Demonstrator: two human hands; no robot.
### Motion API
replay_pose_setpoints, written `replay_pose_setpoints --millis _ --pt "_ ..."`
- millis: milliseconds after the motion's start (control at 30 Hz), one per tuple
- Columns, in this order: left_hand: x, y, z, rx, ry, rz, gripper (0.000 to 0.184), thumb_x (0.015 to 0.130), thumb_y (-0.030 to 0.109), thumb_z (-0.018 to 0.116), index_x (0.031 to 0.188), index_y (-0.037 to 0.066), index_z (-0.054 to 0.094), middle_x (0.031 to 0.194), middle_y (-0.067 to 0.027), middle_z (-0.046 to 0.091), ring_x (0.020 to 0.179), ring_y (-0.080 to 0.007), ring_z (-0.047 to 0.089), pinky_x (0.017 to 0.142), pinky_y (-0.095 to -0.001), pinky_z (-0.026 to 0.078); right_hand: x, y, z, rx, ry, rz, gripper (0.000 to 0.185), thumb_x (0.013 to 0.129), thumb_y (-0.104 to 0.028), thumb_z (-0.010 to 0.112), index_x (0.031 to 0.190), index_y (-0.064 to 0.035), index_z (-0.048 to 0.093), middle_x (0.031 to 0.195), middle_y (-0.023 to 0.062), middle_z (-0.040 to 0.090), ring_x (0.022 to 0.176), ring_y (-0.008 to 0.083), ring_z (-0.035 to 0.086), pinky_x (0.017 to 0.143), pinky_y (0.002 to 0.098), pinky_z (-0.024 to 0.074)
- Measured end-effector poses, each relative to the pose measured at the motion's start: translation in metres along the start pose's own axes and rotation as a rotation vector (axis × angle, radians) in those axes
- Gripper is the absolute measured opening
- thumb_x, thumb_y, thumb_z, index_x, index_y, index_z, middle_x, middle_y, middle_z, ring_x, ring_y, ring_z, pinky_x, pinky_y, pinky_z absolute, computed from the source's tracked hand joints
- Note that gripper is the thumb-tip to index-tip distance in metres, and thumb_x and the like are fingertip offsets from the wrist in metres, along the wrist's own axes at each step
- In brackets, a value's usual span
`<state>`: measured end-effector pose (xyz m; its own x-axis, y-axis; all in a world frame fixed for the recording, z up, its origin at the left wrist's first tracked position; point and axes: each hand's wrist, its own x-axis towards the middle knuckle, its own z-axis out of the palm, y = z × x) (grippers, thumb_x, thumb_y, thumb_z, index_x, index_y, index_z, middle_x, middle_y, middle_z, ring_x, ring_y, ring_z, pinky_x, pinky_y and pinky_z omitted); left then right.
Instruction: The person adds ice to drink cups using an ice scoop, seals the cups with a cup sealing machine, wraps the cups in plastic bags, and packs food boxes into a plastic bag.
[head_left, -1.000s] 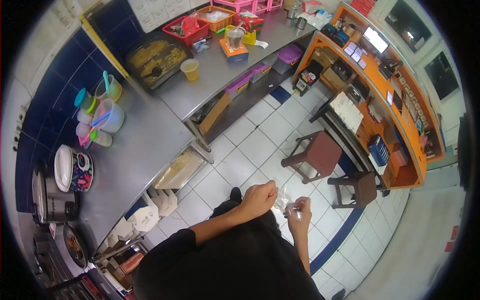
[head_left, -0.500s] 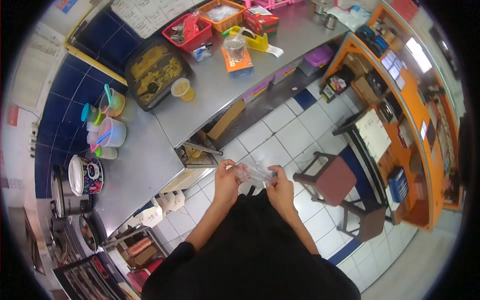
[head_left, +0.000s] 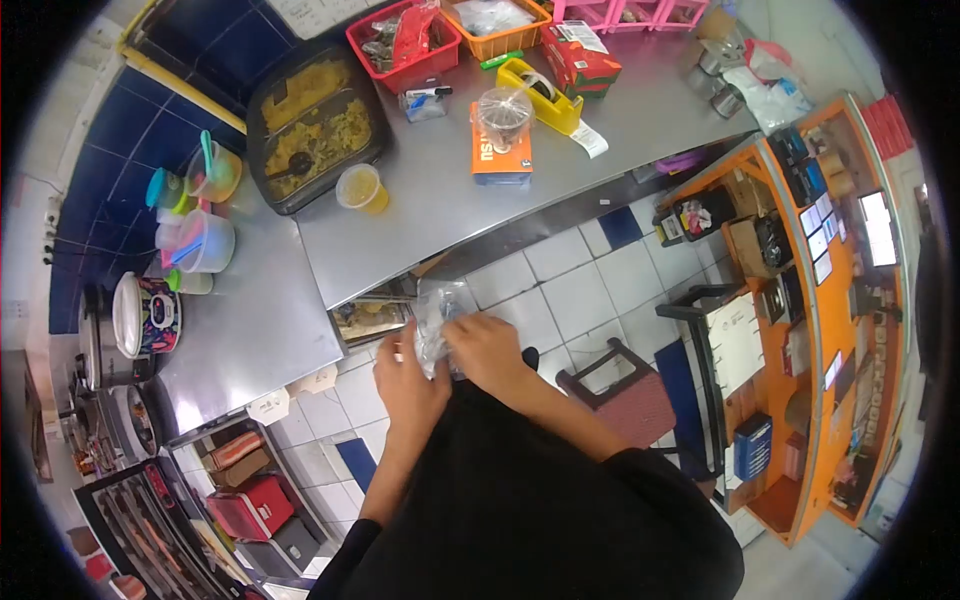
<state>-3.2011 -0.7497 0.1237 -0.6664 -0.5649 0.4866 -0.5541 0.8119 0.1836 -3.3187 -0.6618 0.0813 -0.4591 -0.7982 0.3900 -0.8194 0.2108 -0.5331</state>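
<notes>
A clear, crinkled plastic bag (head_left: 436,308) is held up in front of my body, over the gap between the counter and the tiled floor. My left hand (head_left: 410,388) grips its lower left side, with the fingers pointing up along the plastic. From the right, my right hand (head_left: 487,350) pinches the bag, its fingertips close to those of my left hand. Nothing can be made out inside the bag. Nearest to the hands is the steel counter (head_left: 270,295), with an open shelf beneath its edge.
A divided black pan (head_left: 318,128) holds yellowish food, beside a plastic cup (head_left: 362,188). Farther right are an orange box (head_left: 500,158) with a plastic-topped container, and a yellow tape dispenser (head_left: 540,97). A brown stool (head_left: 628,400) and an orange shelf unit (head_left: 800,300) stand right.
Both hands have moved left with the plastic bag and come closer together. The bag now stands upright above the fingers instead of stretching sideways between them. The view has shifted toward the counter.
</notes>
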Motion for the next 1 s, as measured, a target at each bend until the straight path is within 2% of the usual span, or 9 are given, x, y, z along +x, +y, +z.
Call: replay_pose_setpoints --millis 100,200,267,367,500,700,767,900,1000 --pt "0.015 -0.014 0.022 -0.269 -0.399 -0.092 0.039 0.082 0.004 0.067 0.121 0.006 0.062 0.081 -0.0116 0.065 0.063 -0.0302 0.062 0.061 -0.0386 0.052 0.027 0.002 -0.007 -0.137 -0.102 -0.009 0.011 0.075 -0.018 0.067 0.084 -0.0130 0.063 0.083 0.0038 0.059 0.081 0.0230 0.065 0.064 0.0356 0.0527" --pt "0.048 -0.044 0.043 -0.581 -0.320 -0.250 0.036 0.083 0.006 0.065 0.119 0.010 0.063 0.073 -0.0099 0.061 0.059 -0.0274 0.061 0.054 -0.0377 0.049 0.049 0.023 -0.017 -0.266 -0.097 0.133 0.012 0.074 -0.014 0.068 0.086 -0.0131 0.064 0.090 0.0055 0.057 0.086 0.0240 0.063 0.063 0.0372 0.0526" --pt "0.067 -0.047 0.049 -0.636 -0.345 -0.262 0.038 0.080 0.005 0.064 0.118 0.010 0.063 0.073 -0.0081 0.060 0.062 -0.0292 0.060 0.060 -0.0413 0.049 0.070 0.022 -0.028 -0.159 -0.038 0.261 0.015 0.073 -0.008 0.069 0.087 -0.0119 0.065 0.088 0.0050 0.056 0.085 0.0244 0.063 0.061 0.0389 0.0529" --pt "0.099 -0.058 0.060 -0.240 -0.216 0.050 0.047 0.072 0.003 0.068 0.118 0.013 0.062 0.070 -0.0066 0.058 0.069 -0.0318 0.061 0.080 -0.0474 0.047 0.101 0.013 -0.016 -0.126 -0.069 0.221 0.019 0.072 -0.006 0.070 0.089 -0.0106 0.064 0.090 0.0053 0.055 0.082 0.0244 0.064 0.059 0.0387 0.0540" --pt "0.131 -0.074 0.063 -0.453 -0.457 0.077 0.036 0.078 0.005 0.065 0.113 0.012 0.063 0.075 -0.0100 0.065 0.066 -0.0304 0.064 0.068 -0.0459 0.049 0.124 0.003 -0.007 -0.120 -0.203 0.195 0.019 0.076 -0.010 0.071 0.094 -0.0106 0.063 0.092 0.0061 0.055 0.080 0.0240 0.067 0.059 0.0382 0.0551" --pt "0.148 -0.099 0.067 -0.687 -0.372 -0.247 0.019 0.094 0.008 0.062 0.113 0.009 0.063 0.052 -0.0085 0.055 0.043 -0.0263 0.055 0.047 -0.0345 0.043 0.139 0.040 0.012 -0.092 -0.220 0.288 0.021 0.083 -0.014 0.070 0.101 -0.0080 0.060 0.088 0.0097 0.062 0.075 0.0281 0.068 0.058 0.0433 0.0539" --pt "0.152 -0.108 0.073 -0.796 -0.304 -0.731 0.022 0.095 0.006 0.063 0.116 0.006 0.063 0.059 -0.0048 0.058 0.049 -0.0191 0.055 0.050 -0.0327 0.044 0.151 0.048 0.014 -0.076 -0.222 0.384 0.024 0.084 -0.014 0.069 0.105 -0.0076 0.059 0.085 0.0113 0.064 0.073 0.0294 0.068 0.058 0.0447 0.0534" --pt "0.162 -0.104 0.082 -0.664 -0.160 -0.705 0.024 0.096 0.006 0.063 0.120 0.004 0.062 0.069 -0.0039 0.060 0.061 -0.0136 0.056 0.055 -0.0296 0.046 0.167 0.055 0.010 0.316 -0.169 0.578 0.029 0.087 -0.010 0.067 0.113 -0.0076 0.055 0.085 0.0146 0.067 0.074 0.0321 0.068 0.063 0.0425 0.0536" --pt "0.170 -0.101 0.088 -0.628 -0.257 -0.301 0.030 0.084 -0.001 0.064 0.114 0.002 0.064 0.076 -0.0129 0.062 0.070 -0.0225 0.061 0.065 -0.0342 0.049 0.195 0.066 0.003 0.538 -0.267 0.589 0.033 0.086 -0.005 0.066 0.116 -0.0073 0.053 0.093 0.0156 0.068 0.077 0.0316 0.068 0.066 0.0399 0.0544"
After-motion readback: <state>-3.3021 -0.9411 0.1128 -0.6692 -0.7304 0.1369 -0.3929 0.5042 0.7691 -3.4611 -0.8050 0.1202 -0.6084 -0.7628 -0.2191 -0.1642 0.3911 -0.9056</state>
